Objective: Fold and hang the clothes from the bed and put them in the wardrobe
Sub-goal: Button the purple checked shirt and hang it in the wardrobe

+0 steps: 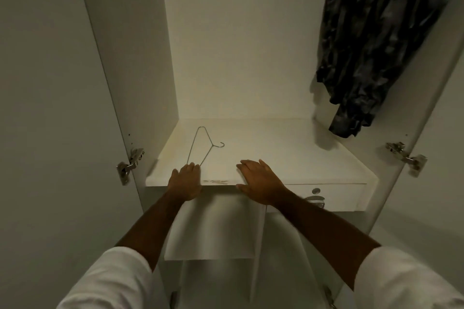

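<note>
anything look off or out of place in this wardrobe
The wire hanger lies flat on the wardrobe shelf instead of hanging, its lower end under the left hand. The shelf's front edge looks scuffed between the two hands. The dark patterned garment hangs normally at right.

one open white wardrobe [241,32] fills the view. one wire hanger [200,148] lies on the one wardrobe shelf [288,155], toward the shelf's left side. one dark patterned garment [376,40] hangs above the shelf's right back corner. two metal door hinges show, one [129,164] left of the shelf and one [406,157] right of it. one drawer front [346,198] sits just below the shelf's front edge, carrying one metal latch [315,199]. two hands are at the shelf's front edge: the left hand [185,180] and the right hand [261,180]. two white sleeves [105,281] show nearest the viewer.
</note>
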The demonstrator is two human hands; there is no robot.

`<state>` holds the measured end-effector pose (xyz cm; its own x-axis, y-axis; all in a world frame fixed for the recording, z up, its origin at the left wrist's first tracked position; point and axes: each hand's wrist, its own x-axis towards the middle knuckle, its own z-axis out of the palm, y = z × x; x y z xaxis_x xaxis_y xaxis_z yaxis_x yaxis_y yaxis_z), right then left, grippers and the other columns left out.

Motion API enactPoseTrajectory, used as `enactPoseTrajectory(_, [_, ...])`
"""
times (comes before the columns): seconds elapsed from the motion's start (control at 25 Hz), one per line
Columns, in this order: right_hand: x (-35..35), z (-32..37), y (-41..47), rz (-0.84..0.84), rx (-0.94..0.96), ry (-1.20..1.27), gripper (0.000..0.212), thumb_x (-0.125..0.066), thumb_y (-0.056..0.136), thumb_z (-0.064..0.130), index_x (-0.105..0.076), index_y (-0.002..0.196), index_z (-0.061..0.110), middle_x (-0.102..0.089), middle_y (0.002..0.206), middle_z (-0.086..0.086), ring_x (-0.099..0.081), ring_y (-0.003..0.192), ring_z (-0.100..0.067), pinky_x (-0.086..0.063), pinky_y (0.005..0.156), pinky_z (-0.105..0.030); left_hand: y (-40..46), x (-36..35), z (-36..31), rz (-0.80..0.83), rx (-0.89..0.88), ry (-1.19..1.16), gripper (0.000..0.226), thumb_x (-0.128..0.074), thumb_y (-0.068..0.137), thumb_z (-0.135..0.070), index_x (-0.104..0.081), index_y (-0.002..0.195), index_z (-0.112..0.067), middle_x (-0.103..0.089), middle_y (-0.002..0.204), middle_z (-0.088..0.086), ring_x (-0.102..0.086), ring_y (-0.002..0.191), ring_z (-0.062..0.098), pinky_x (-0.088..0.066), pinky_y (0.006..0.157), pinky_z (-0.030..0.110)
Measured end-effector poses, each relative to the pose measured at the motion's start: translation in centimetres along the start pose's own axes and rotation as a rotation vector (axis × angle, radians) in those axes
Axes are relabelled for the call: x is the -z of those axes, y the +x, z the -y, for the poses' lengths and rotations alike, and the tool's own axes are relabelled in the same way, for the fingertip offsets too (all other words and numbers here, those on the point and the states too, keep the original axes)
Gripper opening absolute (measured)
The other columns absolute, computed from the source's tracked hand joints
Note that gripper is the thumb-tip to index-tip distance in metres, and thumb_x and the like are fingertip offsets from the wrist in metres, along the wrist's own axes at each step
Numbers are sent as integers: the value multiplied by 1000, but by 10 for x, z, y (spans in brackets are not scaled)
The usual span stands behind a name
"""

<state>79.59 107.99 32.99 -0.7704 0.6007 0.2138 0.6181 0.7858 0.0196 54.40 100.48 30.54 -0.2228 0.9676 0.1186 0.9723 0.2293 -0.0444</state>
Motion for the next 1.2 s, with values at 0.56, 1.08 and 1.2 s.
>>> enactPoseTrajectory(0.56, [-17, -4, 106, 114, -652, 1485, 27, -68, 96, 31, -62, 98, 4, -65, 95, -13, -64, 83, -21, -56, 77, -31, -24, -18, -63, -752, -468, 71, 17, -65, 92, -29, -65, 79, -18, -62, 77, -2, -52, 68, 20, -34, 62, 36])
enactPoseTrajectory(1.08, [-3, -4, 56, 155, -781, 1341, 45, -73, 93, 28, -55, 123, 0, -62, 109, -13, -66, 76, -20, -59, 54, -27, -47, -29, -111, -750, -882, 155, 19, -58, 98, -36, -62, 99, -17, -71, 93, 2, -61, 57, 12, -42, 61, 28])
enactPoseTrajectory(1.2, [-2, 3, 14, 34, -819, 1413, 33, -66, 98, 21, -53, 122, 3, -62, 88, -8, -47, 54, -10, -38, 39, -20, -71, -27, -125, -767, -960, 126, 21, -57, 97, -36, -57, 104, -16, -70, 96, 1, -60, 59, 12, -45, 63, 29])
